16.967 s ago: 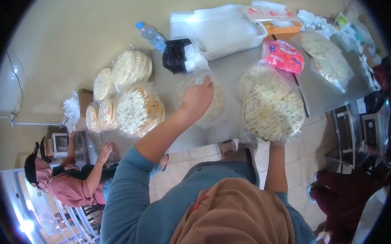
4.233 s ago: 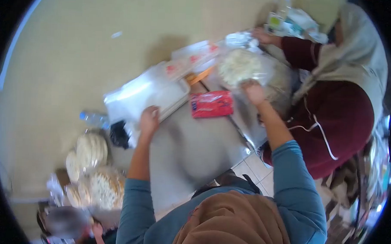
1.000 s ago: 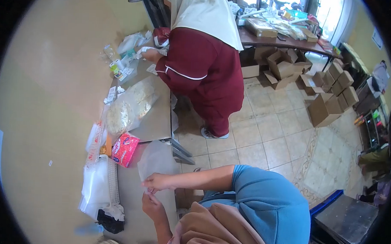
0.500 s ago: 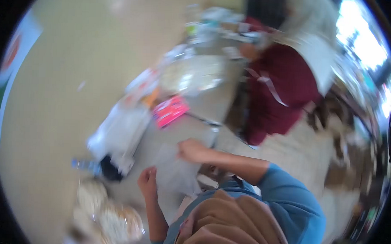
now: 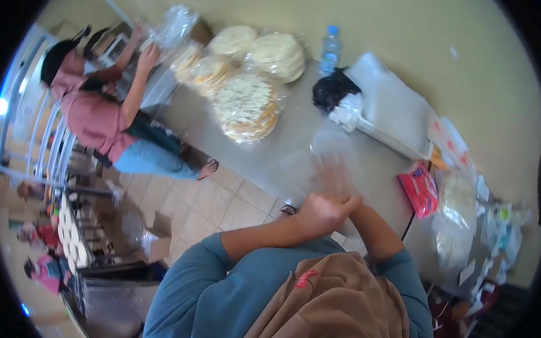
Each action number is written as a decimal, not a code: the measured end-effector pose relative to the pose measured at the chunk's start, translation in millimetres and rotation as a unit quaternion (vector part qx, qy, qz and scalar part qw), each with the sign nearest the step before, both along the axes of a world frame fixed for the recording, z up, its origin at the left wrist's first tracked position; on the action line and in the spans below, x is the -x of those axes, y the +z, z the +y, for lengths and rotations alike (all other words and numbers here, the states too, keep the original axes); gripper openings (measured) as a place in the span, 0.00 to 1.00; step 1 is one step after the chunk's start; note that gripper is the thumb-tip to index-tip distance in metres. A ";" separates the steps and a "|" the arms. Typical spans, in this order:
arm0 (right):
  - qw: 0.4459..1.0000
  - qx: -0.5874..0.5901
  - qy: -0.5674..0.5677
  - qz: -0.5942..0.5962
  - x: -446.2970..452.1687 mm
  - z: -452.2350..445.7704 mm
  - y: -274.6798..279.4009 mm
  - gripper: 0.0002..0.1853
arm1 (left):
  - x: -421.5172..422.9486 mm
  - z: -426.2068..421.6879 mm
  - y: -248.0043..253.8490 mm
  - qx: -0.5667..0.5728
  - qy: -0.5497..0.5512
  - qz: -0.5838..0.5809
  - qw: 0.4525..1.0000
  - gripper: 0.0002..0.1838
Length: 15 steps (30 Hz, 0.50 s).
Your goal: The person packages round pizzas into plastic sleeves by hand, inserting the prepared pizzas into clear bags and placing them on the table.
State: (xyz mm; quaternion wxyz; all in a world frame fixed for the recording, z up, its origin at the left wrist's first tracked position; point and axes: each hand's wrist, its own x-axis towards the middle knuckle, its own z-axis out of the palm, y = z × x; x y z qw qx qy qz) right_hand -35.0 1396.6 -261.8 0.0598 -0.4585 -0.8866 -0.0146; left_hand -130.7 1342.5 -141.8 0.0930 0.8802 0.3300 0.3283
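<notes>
My right hand (image 5: 332, 173) is inside a clear plastic bag (image 5: 337, 148), its blurred fingers spread and showing through the film. Across the right wrist lies my left hand (image 5: 327, 210), closed, with its fingers curled at the bag's mouth. It seems to pinch the bag's edge, though the film there is hard to see. Both hands are over the near edge of a grey metal table (image 5: 296, 119). To their left on the table is a bagged stack of round flatbreads (image 5: 247, 108). A red-pink packet (image 5: 420, 189) lies to their right.
More bagged flatbreads (image 5: 277, 55) stand at the back, beside a water bottle (image 5: 330, 51). A black plastic bag (image 5: 334, 89) touches a white tray (image 5: 392, 107). At the left, a person in a pink top (image 5: 99, 118) handles clear plastic. Bagged goods (image 5: 457, 211) lie at the right.
My view has swung left, bringing the flatbread stacks and another person into view. My hands, apart before with the bag at the right one, have come together, and the right is now inside the bag.
</notes>
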 end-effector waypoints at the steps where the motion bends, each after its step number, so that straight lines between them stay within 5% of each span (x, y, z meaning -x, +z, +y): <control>1: 0.988 0.155 -0.019 -0.015 10.9 10.4 -16.0 0.27 | 8.8 -2.1 -4.7 0.020 0.040 0.036 0.998 0.08; 4: 0.964 0.228 0.133 0.000 59.8 -7.0 3.2 0.25 | 65.0 0.5 -30.6 0.122 0.231 0.081 0.962 0.10; 6: 0.869 0.343 0.349 0.073 76.4 -11.1 55.7 0.21 | 119.3 -6.8 -5.7 0.210 0.324 0.091 0.918 0.09; 7: 0.866 0.341 0.357 0.074 83.2 0.1 66.5 0.21 | 156.3 -13.9 -14.8 0.176 0.368 0.133 0.904 0.08; 12: 0.860 0.250 0.145 0.421 136.8 121.8 101.4 0.22 | 251.2 -71.1 -0.3 0.221 0.607 0.117 0.755 0.08; 14: 0.931 -0.153 0.044 0.327 172.2 168.1 65.5 0.23 | 271.9 -88.1 -10.6 0.216 0.629 0.113 0.739 0.08; 15: 0.931 -0.154 0.042 0.329 181.8 183.9 31.2 0.23 | 282.1 -93.8 -14.7 0.212 0.649 0.105 0.724 0.08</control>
